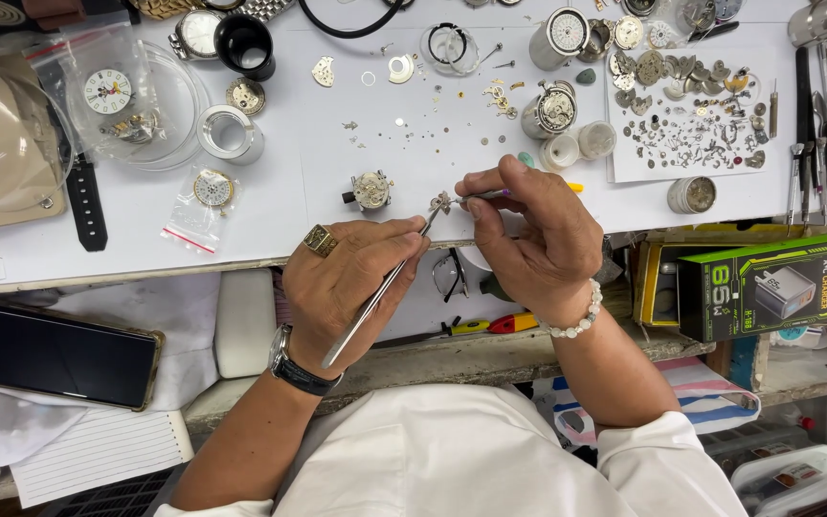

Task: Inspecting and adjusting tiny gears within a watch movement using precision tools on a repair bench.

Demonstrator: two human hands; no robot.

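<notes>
Here, both hands clamped — left hand (351, 278) slants tweezers (380, 292) up-right to part (441, 202); right hand (528, 235) pinches tool (490, 194).

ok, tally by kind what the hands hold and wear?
Slim steel tweezers: 1, in left hand
Thin purple-handled tool: 1, in right hand
Gold square ring: 1
Black-strapped wristwatch: 1
White bead bracelet: 1
Total: 5
</notes>
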